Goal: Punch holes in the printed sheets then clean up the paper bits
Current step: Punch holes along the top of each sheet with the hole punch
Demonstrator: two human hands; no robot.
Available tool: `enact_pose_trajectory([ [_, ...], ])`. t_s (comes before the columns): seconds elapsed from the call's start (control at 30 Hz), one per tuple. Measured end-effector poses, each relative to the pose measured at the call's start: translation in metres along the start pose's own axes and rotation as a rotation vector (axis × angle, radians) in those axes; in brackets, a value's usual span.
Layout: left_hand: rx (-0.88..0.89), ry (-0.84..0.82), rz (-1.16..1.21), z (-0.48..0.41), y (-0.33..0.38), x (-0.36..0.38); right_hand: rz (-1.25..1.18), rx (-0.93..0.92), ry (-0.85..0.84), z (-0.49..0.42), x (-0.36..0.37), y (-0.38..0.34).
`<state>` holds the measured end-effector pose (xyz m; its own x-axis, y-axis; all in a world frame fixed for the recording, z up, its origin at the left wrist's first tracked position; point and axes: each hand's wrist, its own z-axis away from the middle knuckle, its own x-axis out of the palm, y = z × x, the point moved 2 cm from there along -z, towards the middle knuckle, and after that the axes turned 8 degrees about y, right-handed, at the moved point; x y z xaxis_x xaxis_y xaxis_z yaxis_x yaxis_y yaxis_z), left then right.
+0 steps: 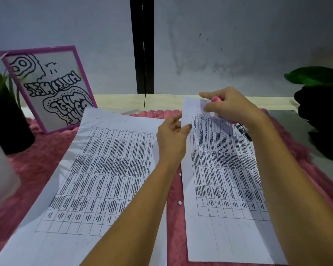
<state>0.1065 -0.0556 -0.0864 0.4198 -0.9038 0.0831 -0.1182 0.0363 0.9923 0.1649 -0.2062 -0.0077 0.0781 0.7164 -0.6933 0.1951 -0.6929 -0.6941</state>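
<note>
1. Fingers. The left hand (171,135) pinches the right-hand sheet (219,189): the thumb lies on top of its left long edge, close to the far corner, and the other fingers (174,120) curl behind that edge. The right hand (231,108) is curled round a pink tool, which we take to be the hole punch (216,98). Only its pink tip shows between thumb and fingers. We cannot tell how its jaws stand.

2. Governing relation. The right-hand sheet lies with its long axis running away from us. Its far short edge sits directly under the right hand, so the punch is already over that margin. We judge that the next move depends on lining up the punch with that far edge. The right hand is the nearer one, and the left hand steadies the corner beside it.

3. Surroundings, all placed from the right-hand sheet:
- A metal part (243,132) lies on its far right area, below the right wrist. We cannot tell whether it belongs to the punch.
- White paper bits (179,202) lie just off its left long edge, on the pink mat (175,227).
- The left-hand sheet (104,169) lies to its left and apart from it, with its long axis roughly parallel.
- The bench (119,100) shows beyond its far edge.
</note>
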Motion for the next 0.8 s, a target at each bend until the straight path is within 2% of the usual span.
enact_pose_trajectory([
  [0.27, 0.074, 0.005, -0.008, 0.003, 0.000, 0.000, 0.038, 0.006, -0.040, 0.002, 0.003, -0.003],
  [0.43, 0.109, 0.020, -0.042, 0.002, -0.002, 0.001, 0.017, -0.018, 0.087, -0.002, 0.021, 0.003],
  [0.57, 0.146, 0.035, -0.175, 0.004, -0.004, 0.001, 0.034, 0.002, 0.186, -0.001, 0.035, 0.010],
  [0.67, 0.204, -0.005, -0.376, 0.009, -0.007, 0.004, 0.071, -0.001, 0.215, -0.003, 0.035, 0.013],
  [0.8, 0.216, -0.031, -0.510, 0.013, -0.015, 0.011, 0.059, 0.000, 0.201, -0.004, 0.030, 0.017],
])
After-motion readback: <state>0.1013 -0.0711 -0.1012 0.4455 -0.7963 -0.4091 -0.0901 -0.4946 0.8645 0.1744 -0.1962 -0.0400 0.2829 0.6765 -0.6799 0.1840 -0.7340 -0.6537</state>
